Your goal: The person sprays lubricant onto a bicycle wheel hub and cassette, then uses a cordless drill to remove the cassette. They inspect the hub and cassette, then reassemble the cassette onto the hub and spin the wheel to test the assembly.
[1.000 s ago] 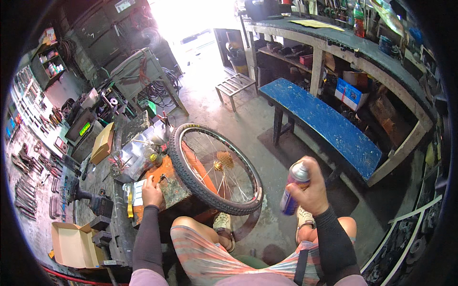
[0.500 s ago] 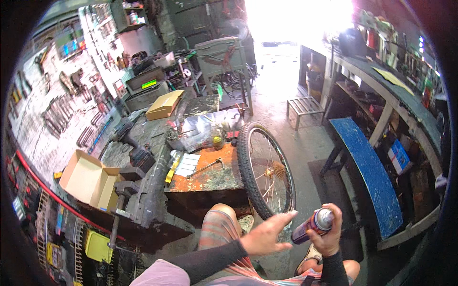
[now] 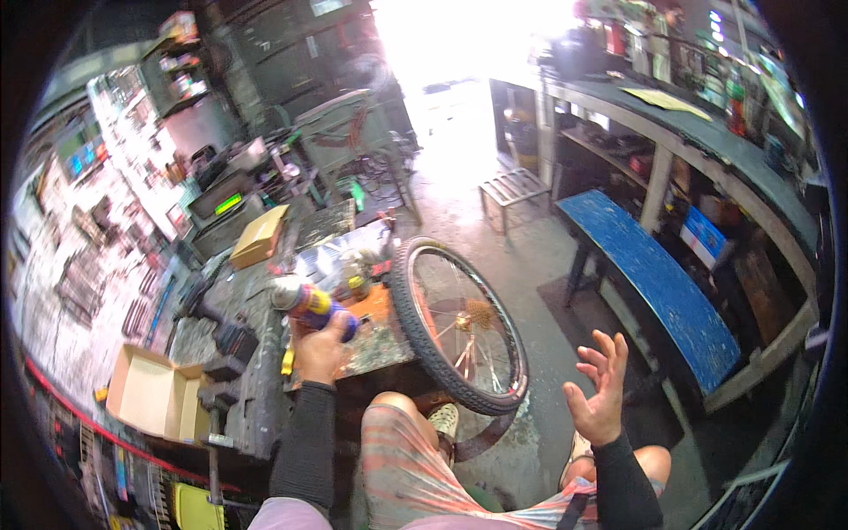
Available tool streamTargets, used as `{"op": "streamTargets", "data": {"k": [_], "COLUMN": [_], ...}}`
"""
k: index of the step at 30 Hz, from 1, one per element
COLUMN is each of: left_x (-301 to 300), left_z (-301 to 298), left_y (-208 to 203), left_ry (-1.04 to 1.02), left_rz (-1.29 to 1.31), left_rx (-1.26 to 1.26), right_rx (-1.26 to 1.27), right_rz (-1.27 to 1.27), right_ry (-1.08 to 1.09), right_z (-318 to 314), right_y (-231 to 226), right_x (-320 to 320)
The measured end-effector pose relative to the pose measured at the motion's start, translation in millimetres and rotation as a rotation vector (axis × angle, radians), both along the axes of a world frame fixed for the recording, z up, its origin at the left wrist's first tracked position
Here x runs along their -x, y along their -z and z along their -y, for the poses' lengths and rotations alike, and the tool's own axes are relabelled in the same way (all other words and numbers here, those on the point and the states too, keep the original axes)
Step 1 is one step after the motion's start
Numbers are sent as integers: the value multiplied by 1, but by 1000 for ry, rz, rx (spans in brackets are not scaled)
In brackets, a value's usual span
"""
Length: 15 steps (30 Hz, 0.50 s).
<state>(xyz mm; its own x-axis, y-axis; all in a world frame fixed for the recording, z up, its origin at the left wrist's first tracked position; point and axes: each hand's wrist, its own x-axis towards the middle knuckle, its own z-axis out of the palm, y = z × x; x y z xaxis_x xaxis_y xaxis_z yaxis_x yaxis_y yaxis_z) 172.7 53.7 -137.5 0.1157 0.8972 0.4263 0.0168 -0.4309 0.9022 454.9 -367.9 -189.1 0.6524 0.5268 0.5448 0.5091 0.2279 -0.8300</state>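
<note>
A spray can (image 3: 311, 302) with a blue and yellow body is gripped in my left hand (image 3: 320, 353), tilted and slightly blurred. It hangs over the edge of a low stand with a worn orange top (image 3: 380, 311). My right hand (image 3: 601, 389) is raised with its fingers apart, palm turned inward, holding nothing. Between my hands a bicycle wheel (image 3: 408, 309) with a knobby black tyre leans against the stand. Its golden sprocket cassette (image 3: 480, 316) faces right. Neither hand touches the wheel.
An open cardboard box (image 3: 146, 397) and a cordless drill (image 3: 225, 331) lie on the left bench, near a closed carton (image 3: 259, 237). To the right stands a blue bench (image 3: 654, 283); beyond the wheel is a slatted metal stool (image 3: 514, 187). Tools hang along the left wall.
The spray can has passed from my right hand to my left, which has swung left over the stand. My right hand has opened. The view has shifted, and the wheel leans more.
</note>
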Motion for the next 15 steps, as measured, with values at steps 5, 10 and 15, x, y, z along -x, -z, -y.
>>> {"op": "streamTargets", "data": {"k": [5,10,15], "left_x": [37,10,-21], "left_z": [-145,-172,-172], "left_y": [55,80,103], "left_ry": [-176,-282,-286], "left_rz": [-94,-243,-303], "left_rx": [-65,-20,73], "right_rx": [11,91,206], "right_rz": [-26,79,115], "right_ry": [95,146,145], "right_z": [-3,0,2], "right_y": [11,-1,-7], "right_x": [-10,-11,-14]}}
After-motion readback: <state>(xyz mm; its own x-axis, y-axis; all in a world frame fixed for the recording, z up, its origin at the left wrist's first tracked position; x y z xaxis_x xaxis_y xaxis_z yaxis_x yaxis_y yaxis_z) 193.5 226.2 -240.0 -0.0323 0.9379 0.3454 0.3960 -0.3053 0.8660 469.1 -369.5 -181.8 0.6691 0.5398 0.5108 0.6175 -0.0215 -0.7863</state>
